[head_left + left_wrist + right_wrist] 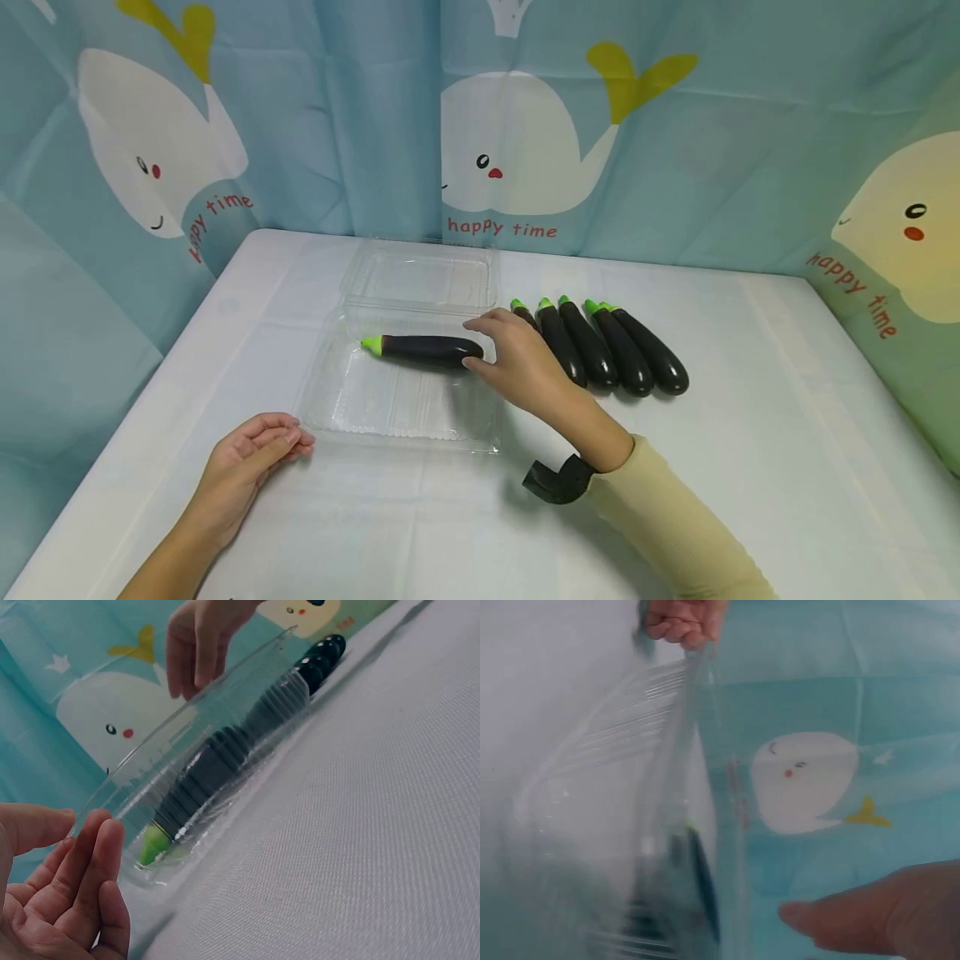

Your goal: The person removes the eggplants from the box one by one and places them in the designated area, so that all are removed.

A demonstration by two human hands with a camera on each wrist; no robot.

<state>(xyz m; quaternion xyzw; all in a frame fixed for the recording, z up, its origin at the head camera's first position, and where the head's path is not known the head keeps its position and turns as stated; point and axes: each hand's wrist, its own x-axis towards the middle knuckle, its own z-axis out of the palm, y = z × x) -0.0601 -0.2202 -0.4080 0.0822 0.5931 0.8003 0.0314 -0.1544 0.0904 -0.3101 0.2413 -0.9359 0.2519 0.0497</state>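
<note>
A clear plastic clamshell container [401, 417] lies on the table with its lid [420, 279] folded back. One dark eggplant [423, 350] with a green stem lies crosswise inside, stem to the left. My left hand [251, 458] pinches the container's near left rim between thumb and fingers, as the left wrist view also shows. Over the container's right side is my right hand [517, 358], thumb and fingers spread apart near the eggplant's round end and holding nothing. In the left wrist view, the right hand [202, 645] hangs above the rim, apart from the eggplant [199, 780].
To the right of the container, several more eggplants [633, 358] lie side by side on the white table [750, 467], partly hidden by the right hand. A blue curtain [390, 125] with whale prints hangs behind. A black strap [558, 482] sits at the right wrist.
</note>
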